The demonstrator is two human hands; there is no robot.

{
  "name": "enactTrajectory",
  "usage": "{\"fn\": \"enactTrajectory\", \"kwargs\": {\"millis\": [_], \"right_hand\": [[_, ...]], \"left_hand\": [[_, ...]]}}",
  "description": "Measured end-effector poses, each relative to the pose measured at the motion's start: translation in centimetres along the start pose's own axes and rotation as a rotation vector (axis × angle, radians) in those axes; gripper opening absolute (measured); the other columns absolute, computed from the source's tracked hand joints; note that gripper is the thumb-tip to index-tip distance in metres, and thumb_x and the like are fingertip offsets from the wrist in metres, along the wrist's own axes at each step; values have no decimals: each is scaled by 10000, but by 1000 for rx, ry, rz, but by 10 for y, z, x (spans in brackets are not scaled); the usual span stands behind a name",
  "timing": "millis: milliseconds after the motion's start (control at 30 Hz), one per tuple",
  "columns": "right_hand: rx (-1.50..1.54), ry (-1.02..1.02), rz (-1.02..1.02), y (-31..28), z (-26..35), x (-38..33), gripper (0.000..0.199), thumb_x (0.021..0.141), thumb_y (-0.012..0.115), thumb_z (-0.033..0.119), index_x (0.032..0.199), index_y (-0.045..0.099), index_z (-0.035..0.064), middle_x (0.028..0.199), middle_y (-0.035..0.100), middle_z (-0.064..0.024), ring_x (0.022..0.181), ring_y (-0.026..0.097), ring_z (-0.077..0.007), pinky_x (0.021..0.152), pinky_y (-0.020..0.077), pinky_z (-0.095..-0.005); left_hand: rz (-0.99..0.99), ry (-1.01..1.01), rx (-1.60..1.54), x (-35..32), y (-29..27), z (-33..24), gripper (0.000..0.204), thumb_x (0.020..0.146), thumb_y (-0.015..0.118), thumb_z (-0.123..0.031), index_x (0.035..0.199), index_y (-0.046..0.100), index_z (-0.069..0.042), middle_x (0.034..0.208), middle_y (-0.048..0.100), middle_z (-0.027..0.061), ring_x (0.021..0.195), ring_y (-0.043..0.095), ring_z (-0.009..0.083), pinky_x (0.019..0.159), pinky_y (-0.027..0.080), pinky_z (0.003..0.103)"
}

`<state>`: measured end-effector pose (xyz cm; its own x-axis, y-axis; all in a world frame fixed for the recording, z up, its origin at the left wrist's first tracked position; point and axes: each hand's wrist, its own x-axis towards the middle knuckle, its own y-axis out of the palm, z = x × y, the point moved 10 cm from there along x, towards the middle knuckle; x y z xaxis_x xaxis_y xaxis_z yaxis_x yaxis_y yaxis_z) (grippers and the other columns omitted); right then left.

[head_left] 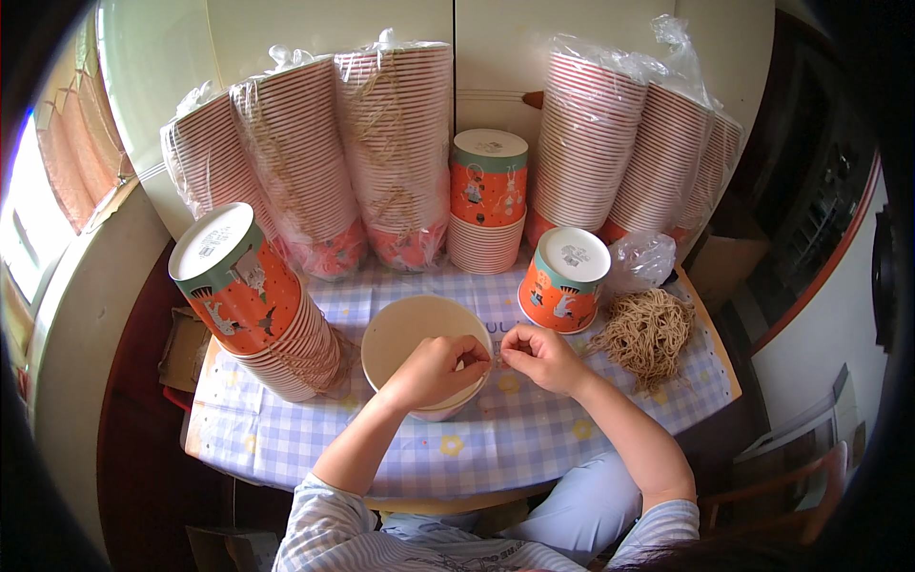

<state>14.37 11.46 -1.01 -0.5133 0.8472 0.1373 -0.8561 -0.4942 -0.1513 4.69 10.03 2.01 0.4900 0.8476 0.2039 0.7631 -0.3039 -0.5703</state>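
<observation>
My left hand [443, 370] is over the right rim of an open, cream-lined paper bucket [400, 334] standing upright on the table. Its fingers are curled into a pinch. Just right of the rim, my right hand [539, 358] is pinched too, its fingertips facing the left ones across a small gap. Whatever the fingertips hold, if anything, is too small to make out. Beyond my right hand stands an upside-down orange bucket [558, 296] with a green band and animal pictures. Beside it lies a tangled heap of tan cords [648, 338].
Tall nested bucket stacks in clear plastic line the back, both left [396, 143] and right [586, 143]. An unwrapped inverted stack [487, 200] stands between them. Another inverted stack [253, 300], with cords at its side, leans at the left. A checked cloth [334, 443] covers the table.
</observation>
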Motion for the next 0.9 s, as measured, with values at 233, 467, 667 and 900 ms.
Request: {"fn": "enactTrajectory", "kwargs": {"millis": [233, 467, 667, 900], "right_hand": [[-33, 45, -2, 0, -6, 1, 94, 813, 536, 91, 828, 546, -1, 727, 569, 5, 679, 507, -48, 622, 427, -206], [-68, 62, 6, 1, -8, 0, 96, 812, 534, 90, 841, 546, 0, 723, 573, 0, 688, 513, -49, 633, 432, -206], [-122, 54, 15, 3, 6, -3, 87, 787, 545, 18, 874, 537, 24, 762, 554, 14, 698, 501, -30, 615, 425, -185], [-546, -396, -55, 9, 53, -11, 163, 676, 637, -7, 814, 560, 35, 718, 570, -14, 588, 527, -88, 498, 431, -213]], "left_hand": [[-49, 19, 31, -1, -6, -7, 139, 748, 585, -129, 836, 625, -28, 687, 614, 83, 601, 589, 164, 570, 459, 281], [-60, 19, 37, 0, -6, -7, 133, 746, 586, -124, 828, 630, -30, 688, 618, 87, 613, 598, 169, 566, 463, 279], [-105, 40, -3, -1, -9, -1, 149, 747, 594, -137, 834, 627, -20, 687, 615, 107, 602, 594, 204, 569, 462, 298], [-72, -23, -69, 1, -6, 9, 176, 772, 582, -158, 845, 614, -1, 686, 606, 115, 590, 570, 178, 552, 442, 299]]}}
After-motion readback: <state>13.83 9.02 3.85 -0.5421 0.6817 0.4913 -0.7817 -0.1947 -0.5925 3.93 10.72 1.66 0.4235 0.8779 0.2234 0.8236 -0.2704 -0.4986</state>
